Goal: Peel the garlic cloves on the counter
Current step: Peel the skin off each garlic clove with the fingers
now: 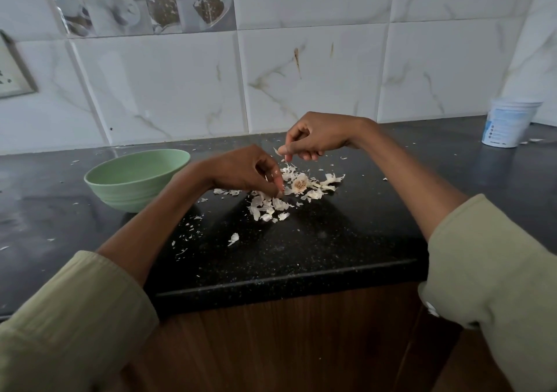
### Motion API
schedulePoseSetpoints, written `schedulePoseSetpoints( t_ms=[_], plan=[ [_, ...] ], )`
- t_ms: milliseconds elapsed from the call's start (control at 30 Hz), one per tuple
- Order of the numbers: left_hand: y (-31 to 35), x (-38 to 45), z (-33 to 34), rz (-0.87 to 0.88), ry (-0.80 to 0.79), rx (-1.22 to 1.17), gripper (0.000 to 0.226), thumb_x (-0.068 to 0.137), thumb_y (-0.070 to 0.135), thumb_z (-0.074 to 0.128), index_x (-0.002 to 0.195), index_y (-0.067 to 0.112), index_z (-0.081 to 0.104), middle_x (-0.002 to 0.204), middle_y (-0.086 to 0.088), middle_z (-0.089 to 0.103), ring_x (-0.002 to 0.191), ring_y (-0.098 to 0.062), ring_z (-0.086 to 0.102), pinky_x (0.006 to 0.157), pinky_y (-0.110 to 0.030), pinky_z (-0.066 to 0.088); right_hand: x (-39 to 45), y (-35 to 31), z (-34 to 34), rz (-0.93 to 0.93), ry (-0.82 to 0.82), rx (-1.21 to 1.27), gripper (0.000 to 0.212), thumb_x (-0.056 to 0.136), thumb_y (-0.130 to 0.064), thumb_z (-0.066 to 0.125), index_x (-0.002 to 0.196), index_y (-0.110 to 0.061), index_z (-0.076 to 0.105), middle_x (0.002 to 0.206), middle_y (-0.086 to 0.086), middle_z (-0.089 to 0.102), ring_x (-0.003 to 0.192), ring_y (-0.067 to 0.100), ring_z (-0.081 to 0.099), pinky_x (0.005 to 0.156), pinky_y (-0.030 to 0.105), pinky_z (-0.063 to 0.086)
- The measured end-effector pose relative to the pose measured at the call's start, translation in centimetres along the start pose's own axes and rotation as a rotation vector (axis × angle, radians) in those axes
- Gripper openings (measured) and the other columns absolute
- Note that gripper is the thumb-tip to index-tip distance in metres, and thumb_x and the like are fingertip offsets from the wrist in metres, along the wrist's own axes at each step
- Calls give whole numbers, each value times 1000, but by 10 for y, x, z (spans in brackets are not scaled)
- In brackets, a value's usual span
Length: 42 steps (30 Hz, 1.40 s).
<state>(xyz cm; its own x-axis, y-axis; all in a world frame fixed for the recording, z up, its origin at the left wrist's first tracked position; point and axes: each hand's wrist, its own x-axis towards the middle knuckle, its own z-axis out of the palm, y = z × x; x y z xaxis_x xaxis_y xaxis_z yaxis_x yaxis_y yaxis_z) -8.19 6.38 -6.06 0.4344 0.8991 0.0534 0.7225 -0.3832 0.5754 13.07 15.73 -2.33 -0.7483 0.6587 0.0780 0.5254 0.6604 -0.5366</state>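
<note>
Garlic skins are scattered all over the dark worktop, with the leftover bulb base sitting in the middle of the mess. Left hand is down in the pile, fingers curled, but I can't tell if it's got a clove. Right hand hovers just above, pinching a scrap of peel. Green bowl sits off to the left, white tub far right by the tiled wall.
</note>
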Motion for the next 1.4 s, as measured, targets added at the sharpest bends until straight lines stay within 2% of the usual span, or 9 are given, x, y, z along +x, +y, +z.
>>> schedulePoseSetpoints(
  t_ms=[100,233,333,500,767,867,1133,1300,1400],
  plan=[
    [-3,0,-1,-9,90,-7,14,88,8,82,98,0,77,81,-4,79,66,-5,67,61,-13,49,0,0,0,13,-11,18,30,96,-43,73,100,-14,79,74,2,70,69,14,61,64,24,45],
    [-12,3,-8,-19,360,-172,17,87,7,84,102,4,77,90,-8,79,75,-12,71,66,-22,57,-1,-3,-1,8,-89,80,28,91,-24,82,115,-16,71,93,4,76,80,11,68,66,24,50],
    [-14,4,-9,-19,490,-391,21,84,9,85,103,5,77,96,-17,75,79,-17,71,75,-26,62,-2,-6,0,-14,-114,134,37,87,-31,85,117,-17,70,107,7,77,90,14,70,72,25,53],
    [-10,9,-2,-24,518,-620,18,88,-2,78,106,2,74,100,-24,71,88,-26,71,77,-24,61,1,-6,3,-91,54,226,37,89,-31,83,109,-1,73,99,12,80,85,15,74,72,22,57],
    [-5,8,-1,74,468,-795,14,96,-2,66,108,1,73,92,-11,73,84,-16,69,83,-24,61,-3,-6,-1,-141,48,345,29,91,-16,80,110,4,72,99,18,78,85,19,73,77,24,60],
    [-6,10,-1,70,458,-743,20,97,-1,67,116,0,73,93,-14,71,83,-17,67,81,-26,59,-2,-2,-3,-102,84,336,25,93,-15,78,110,3,73,99,17,79,83,18,74,77,25,60],
    [-12,10,9,55,517,-112,14,94,4,74,105,10,78,83,-4,80,77,-15,78,65,-20,57,1,11,-2,-4,129,118,15,93,-9,77,106,-1,77,90,9,81,85,13,77,76,23,59],
    [-8,14,12,74,618,-132,24,94,37,78,95,13,79,83,-1,80,77,-16,78,63,-27,63,3,7,-1,-54,155,135,24,82,-13,89,100,-1,78,91,14,80,83,15,74,78,27,59],
    [-9,16,10,63,644,-134,27,92,40,78,93,13,77,82,-2,80,77,-18,78,63,-29,63,3,4,-2,-99,160,169,25,80,-10,90,100,0,77,94,14,79,84,14,72,77,25,58]
  ],
)
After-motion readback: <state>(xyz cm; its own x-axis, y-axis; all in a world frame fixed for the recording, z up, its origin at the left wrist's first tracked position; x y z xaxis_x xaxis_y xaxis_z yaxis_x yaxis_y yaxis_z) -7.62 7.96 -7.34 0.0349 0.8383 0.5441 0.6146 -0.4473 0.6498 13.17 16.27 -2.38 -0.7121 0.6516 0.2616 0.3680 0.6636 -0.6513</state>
